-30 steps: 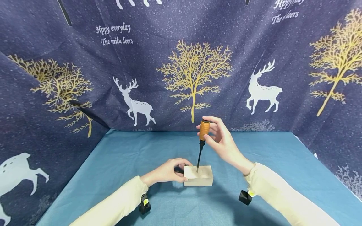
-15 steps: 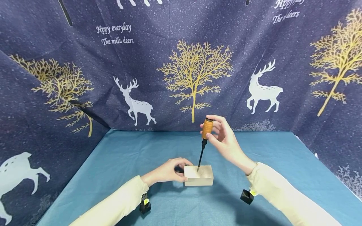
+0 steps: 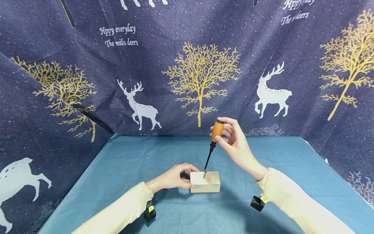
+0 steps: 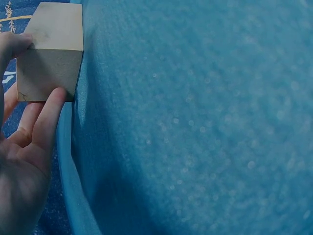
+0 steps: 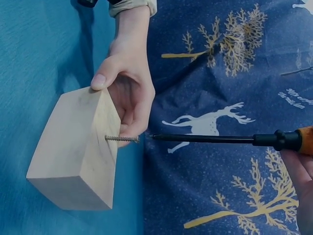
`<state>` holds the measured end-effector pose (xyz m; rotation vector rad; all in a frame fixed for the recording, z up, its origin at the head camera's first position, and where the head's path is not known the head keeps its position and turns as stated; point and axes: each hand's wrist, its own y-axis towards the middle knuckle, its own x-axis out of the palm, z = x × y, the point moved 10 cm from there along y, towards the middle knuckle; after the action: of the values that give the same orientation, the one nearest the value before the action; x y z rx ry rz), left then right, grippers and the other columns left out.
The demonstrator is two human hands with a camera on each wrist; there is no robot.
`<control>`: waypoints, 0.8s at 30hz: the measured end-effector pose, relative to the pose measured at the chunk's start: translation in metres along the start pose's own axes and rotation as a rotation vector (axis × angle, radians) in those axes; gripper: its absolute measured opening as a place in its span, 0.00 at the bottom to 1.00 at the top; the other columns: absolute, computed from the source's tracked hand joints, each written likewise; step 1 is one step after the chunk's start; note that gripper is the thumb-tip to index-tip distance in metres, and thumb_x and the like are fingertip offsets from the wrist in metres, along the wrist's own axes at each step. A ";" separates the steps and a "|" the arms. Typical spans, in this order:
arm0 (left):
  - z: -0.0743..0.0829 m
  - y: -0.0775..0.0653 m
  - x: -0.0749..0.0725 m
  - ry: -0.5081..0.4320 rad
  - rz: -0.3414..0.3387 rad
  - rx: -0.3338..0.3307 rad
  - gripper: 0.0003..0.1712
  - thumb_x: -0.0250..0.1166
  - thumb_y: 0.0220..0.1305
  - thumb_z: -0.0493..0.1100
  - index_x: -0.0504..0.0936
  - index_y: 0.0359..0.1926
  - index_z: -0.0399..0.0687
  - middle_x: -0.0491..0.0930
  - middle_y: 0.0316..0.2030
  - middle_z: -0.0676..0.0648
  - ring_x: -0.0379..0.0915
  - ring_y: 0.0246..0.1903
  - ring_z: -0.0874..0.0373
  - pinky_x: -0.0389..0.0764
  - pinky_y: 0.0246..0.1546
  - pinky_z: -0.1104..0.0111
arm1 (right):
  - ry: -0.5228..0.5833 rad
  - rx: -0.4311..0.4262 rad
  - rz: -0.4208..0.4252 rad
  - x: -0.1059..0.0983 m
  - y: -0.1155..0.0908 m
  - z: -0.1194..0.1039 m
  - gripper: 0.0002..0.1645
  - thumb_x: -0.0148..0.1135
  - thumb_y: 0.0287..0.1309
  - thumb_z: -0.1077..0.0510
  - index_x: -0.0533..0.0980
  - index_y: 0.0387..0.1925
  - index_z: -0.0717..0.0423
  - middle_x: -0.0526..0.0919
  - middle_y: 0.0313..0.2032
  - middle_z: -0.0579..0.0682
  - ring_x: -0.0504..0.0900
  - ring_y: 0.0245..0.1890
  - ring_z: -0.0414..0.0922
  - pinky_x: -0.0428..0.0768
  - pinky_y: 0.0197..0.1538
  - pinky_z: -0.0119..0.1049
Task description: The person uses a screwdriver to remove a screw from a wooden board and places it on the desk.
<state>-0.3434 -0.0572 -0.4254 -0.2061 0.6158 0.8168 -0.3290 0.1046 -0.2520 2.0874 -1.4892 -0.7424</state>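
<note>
A pale wooden block (image 3: 205, 188) lies on the table. My left hand (image 3: 174, 177) grips its left end, thumb on the near side and fingers behind; the left wrist view shows this hold on the block (image 4: 51, 73). From the block's top stands a threaded screw (image 5: 121, 139), partly sunk in. Above it, my right hand (image 3: 238, 148) holds a screwdriver (image 3: 217, 132) by its orange handle between thumb and fingers. The screwdriver leans to the right. In the right wrist view its black shaft (image 5: 210, 139) ends a small gap from the screw head.
A blue cloth (image 3: 131, 152) covers the table. Behind it hangs a dark blue curtain (image 3: 181, 97) printed with deer and gold trees. Small black devices hang at both wrists, such as the left wrist's black device (image 3: 149, 213).
My right hand has moved right and slightly up with the screwdriver, which tilts more and whose tip has lifted from the screw. My left hand and the block have stayed in place.
</note>
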 end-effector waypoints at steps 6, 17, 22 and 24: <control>0.000 0.000 0.000 -0.018 -0.001 0.011 0.27 0.72 0.55 0.38 0.79 0.57 0.57 0.78 0.50 0.48 0.76 0.45 0.66 0.85 0.44 0.75 | -0.038 0.036 0.040 -0.015 -0.003 -0.001 0.34 0.60 0.64 0.69 0.60 0.68 0.55 0.80 0.53 0.54 0.84 0.50 0.41 0.85 0.53 0.30; -0.001 -0.001 0.001 -0.007 -0.002 0.010 0.27 0.72 0.56 0.39 0.79 0.57 0.58 0.79 0.50 0.49 0.74 0.46 0.64 0.85 0.43 0.76 | -0.292 0.144 0.280 -0.070 -0.032 0.006 0.32 0.67 0.59 0.66 0.66 0.63 0.54 0.85 0.41 0.28 0.82 0.40 0.32 0.82 0.39 0.24; 0.000 -0.001 0.001 0.003 -0.005 0.018 0.27 0.72 0.56 0.40 0.79 0.57 0.57 0.79 0.50 0.48 0.75 0.46 0.65 0.85 0.43 0.76 | -0.257 0.170 0.301 -0.091 -0.045 0.011 0.32 0.66 0.58 0.69 0.66 0.62 0.54 0.87 0.41 0.32 0.84 0.40 0.32 0.87 0.38 0.28; 0.001 -0.001 0.000 0.005 -0.003 0.028 0.26 0.72 0.56 0.40 0.79 0.57 0.56 0.79 0.50 0.47 0.75 0.46 0.64 0.85 0.43 0.75 | -0.277 0.178 0.305 -0.099 -0.050 0.012 0.33 0.66 0.58 0.69 0.66 0.63 0.52 0.87 0.39 0.32 0.84 0.38 0.31 0.87 0.39 0.27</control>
<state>-0.3420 -0.0570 -0.4246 -0.1837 0.6315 0.8048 -0.3281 0.2130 -0.2781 1.8703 -2.0362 -0.8291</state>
